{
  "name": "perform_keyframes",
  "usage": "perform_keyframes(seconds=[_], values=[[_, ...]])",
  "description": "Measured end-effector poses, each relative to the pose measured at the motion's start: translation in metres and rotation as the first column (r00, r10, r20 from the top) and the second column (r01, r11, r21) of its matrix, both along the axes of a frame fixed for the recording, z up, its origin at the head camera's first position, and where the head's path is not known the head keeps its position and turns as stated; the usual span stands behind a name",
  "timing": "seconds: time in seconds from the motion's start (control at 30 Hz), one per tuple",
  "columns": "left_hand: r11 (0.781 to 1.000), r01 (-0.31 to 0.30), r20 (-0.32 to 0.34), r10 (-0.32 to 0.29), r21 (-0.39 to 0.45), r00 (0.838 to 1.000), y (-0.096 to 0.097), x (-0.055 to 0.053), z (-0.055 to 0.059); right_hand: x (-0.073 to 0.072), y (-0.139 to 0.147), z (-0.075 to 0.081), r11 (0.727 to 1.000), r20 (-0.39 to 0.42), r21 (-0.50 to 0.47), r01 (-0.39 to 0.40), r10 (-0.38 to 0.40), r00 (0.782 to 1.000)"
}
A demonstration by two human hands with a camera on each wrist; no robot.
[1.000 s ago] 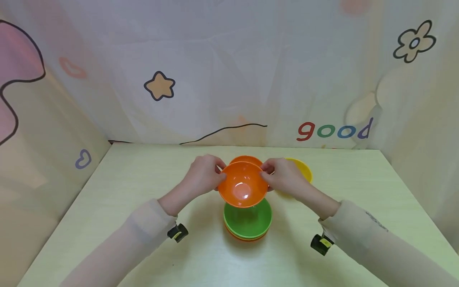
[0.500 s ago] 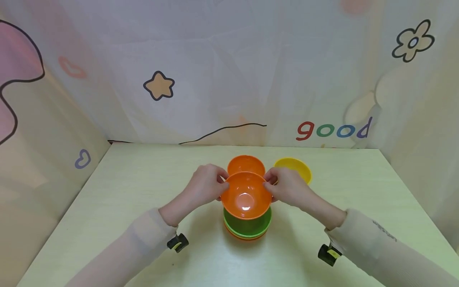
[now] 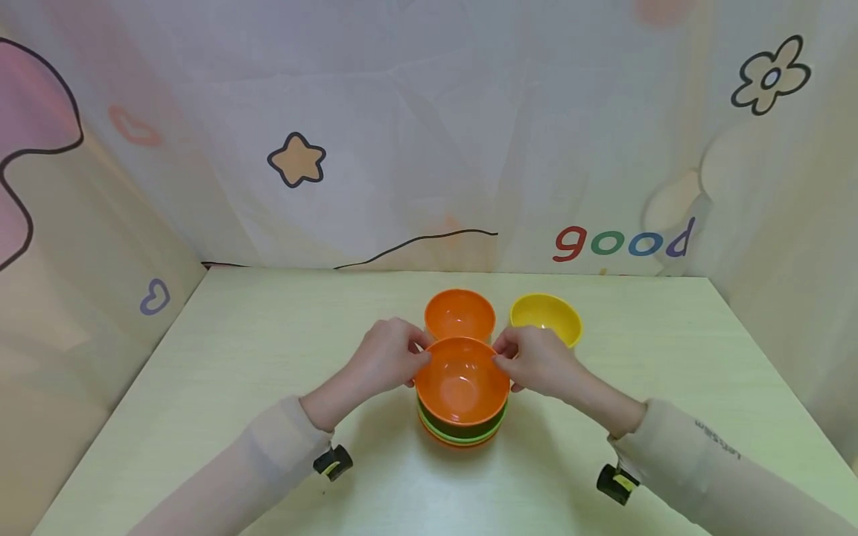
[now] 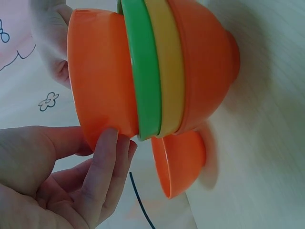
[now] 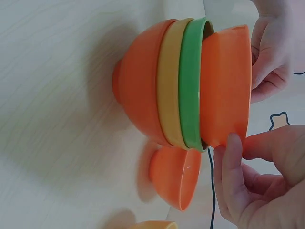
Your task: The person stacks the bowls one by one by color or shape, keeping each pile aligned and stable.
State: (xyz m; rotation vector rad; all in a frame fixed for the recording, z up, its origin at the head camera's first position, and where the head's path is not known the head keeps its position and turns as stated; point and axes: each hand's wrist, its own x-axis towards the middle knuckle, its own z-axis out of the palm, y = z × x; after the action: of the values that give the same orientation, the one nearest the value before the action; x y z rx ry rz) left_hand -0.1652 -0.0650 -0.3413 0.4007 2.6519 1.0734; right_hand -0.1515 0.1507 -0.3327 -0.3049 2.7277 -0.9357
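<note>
Both hands hold an orange bowl (image 3: 462, 383) by its rim, one on either side. The left hand (image 3: 392, 353) pinches the left edge between thumb and fingers; the right hand (image 3: 539, 361) pinches the right edge the same way. The held bowl's lower part sits inside a green bowl (image 4: 143, 71), tilted slightly, with its rim standing well above the green one. Under the green bowl are a yellow bowl (image 5: 169, 81) and, at the bottom, another orange bowl (image 5: 140, 83), nested into one stack on the table (image 3: 281, 320).
Behind the stack stands a separate orange bowl (image 3: 459, 313). A yellow bowl (image 3: 546, 316) stands to its right, partly covered by the right hand in the head view. A printed cloth backdrop (image 3: 402, 149) rises at the table's back edge.
Both hands have lowered the orange bowl toward the person and down into the green bowl. The separate orange bowl and the yellow bowl behind show more fully now.
</note>
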Motion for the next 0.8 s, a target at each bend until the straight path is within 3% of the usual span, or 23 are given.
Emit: perform_keyframes(seconds=[0.8], values=[[0.994,0.033,-0.060,-0.039,-0.100,0.997,0.002,0.003,-0.008,0.000,0.002,-0.012,1.000,-0.015,0.014,-0.024,0.024,1.000]])
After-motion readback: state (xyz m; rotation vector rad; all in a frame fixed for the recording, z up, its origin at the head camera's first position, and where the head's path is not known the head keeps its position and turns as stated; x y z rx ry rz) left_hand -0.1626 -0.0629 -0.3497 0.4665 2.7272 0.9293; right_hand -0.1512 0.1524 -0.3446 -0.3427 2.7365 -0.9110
